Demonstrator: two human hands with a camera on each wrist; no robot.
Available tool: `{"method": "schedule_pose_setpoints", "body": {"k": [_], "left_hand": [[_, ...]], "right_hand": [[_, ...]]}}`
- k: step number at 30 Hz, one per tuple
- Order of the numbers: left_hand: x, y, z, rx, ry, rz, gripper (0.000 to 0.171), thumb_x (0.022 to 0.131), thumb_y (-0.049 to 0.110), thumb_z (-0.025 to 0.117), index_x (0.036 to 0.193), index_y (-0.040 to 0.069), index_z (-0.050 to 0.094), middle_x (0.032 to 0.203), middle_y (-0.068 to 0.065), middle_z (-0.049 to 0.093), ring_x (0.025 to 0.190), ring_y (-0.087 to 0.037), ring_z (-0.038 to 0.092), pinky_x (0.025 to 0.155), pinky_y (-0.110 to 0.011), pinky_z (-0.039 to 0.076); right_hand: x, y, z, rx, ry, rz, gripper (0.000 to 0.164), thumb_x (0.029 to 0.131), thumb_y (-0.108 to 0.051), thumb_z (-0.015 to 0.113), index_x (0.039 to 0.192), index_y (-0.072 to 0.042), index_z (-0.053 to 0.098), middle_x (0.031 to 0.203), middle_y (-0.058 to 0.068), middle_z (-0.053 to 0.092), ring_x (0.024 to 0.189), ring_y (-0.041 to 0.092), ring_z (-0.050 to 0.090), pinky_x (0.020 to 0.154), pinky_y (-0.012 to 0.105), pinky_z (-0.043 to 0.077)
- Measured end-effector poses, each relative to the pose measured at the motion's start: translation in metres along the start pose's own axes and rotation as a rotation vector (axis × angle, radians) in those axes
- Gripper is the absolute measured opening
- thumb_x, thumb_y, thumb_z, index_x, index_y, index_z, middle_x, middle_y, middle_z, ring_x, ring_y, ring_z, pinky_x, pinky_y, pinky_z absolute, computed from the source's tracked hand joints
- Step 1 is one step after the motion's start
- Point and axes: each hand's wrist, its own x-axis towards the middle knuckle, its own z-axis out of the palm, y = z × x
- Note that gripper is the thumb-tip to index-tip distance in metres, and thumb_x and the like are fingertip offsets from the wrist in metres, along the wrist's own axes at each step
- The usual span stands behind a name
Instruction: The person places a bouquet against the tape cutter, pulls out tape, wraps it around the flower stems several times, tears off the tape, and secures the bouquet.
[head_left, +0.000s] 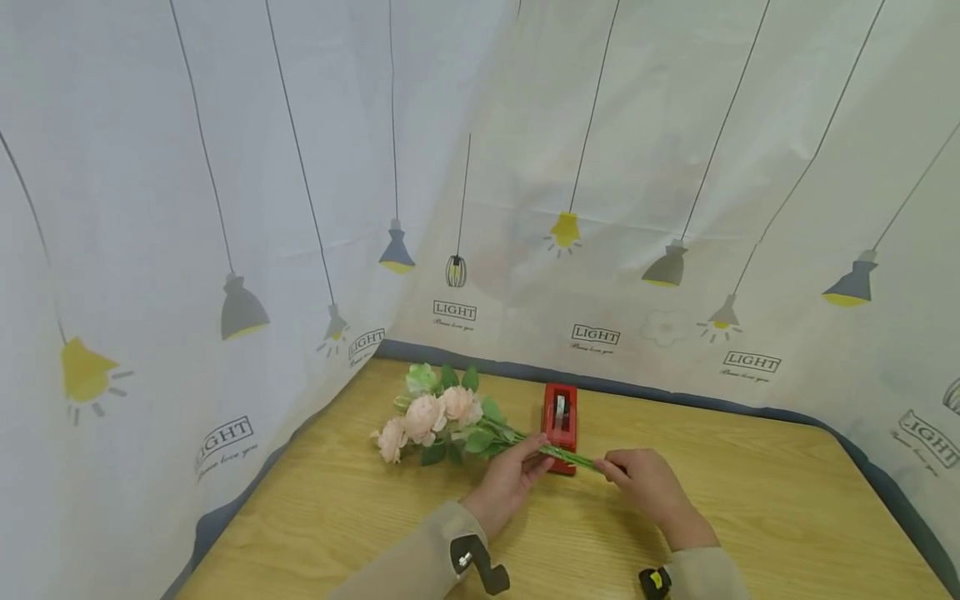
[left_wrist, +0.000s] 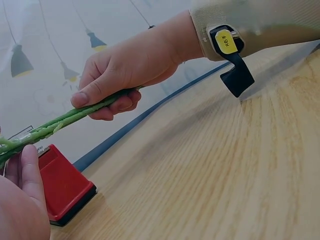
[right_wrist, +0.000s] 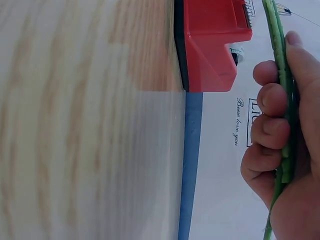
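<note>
A bunch of pale pink flowers with green leaves lies toward the left in the head view, its green stems running right. My left hand holds the stems partway along, below the leaves. Farther right, my right hand grips the stem ends; in the right wrist view its fingers curl round them. A shiny clear film shows on the stems near my left fingers in the left wrist view. Just behind the stems stands a red tape dispenser, its near end partly overlapped by them.
The wooden table has a blue-grey border along its far edge. A pale curtain printed with hanging lamps rises behind and to the left. Both wrists carry black camera mounts.
</note>
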Motion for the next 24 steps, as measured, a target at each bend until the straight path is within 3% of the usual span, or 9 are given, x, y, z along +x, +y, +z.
{"method": "schedule_pose_setpoints", "body": {"k": [8, 15, 19, 24], "left_hand": [[0.0022, -0.0001, 0.0015, -0.031, 0.025, -0.008, 0.033, 0.092, 0.016, 0.068, 0.12, -0.001, 0.064, 0.11, -0.008, 0.066, 0.094, -0.014, 0.067, 0.091, -0.022, 0.058], [0.0025, -0.0022, -0.0009, -0.042, 0.017, -0.027, 0.03, 0.091, 0.013, 0.07, 0.117, -0.002, 0.064, 0.103, -0.005, 0.07, 0.088, -0.014, 0.068, 0.088, -0.024, 0.059], [0.0057, -0.0039, -0.0009, -0.054, 0.021, -0.035, 0.03, 0.091, 0.012, 0.07, 0.117, 0.0, 0.063, 0.101, -0.004, 0.07, 0.088, -0.014, 0.067, 0.087, -0.024, 0.059], [0.0076, -0.0044, -0.0027, -0.062, 0.011, -0.027, 0.019, 0.09, 0.011, 0.071, 0.107, 0.003, 0.064, 0.1, -0.004, 0.07, 0.089, -0.014, 0.068, 0.086, -0.024, 0.059]], "right_hand": [[-0.0003, -0.0066, -0.0059, 0.071, -0.077, 0.079, 0.041, 0.1, -0.045, 0.054, 0.071, -0.019, 0.067, 0.055, -0.006, 0.051, 0.049, 0.009, 0.038, 0.049, 0.025, 0.035], [-0.0036, -0.0053, -0.003, 0.338, -0.213, 0.242, 0.068, 0.099, -0.064, 0.037, 0.076, -0.009, 0.069, 0.052, -0.001, 0.052, 0.045, 0.011, 0.041, 0.046, 0.028, 0.042], [-0.0054, -0.0036, -0.0038, 0.472, -0.272, 0.295, 0.076, 0.103, -0.06, 0.029, 0.073, -0.002, 0.069, 0.056, 0.002, 0.06, 0.047, 0.013, 0.051, 0.047, 0.031, 0.049], [-0.0042, -0.0054, -0.0019, 0.484, -0.31, 0.348, 0.075, 0.107, -0.049, 0.026, 0.066, -0.002, 0.067, 0.051, 0.0, 0.058, 0.044, 0.011, 0.045, 0.046, 0.025, 0.041]]}}
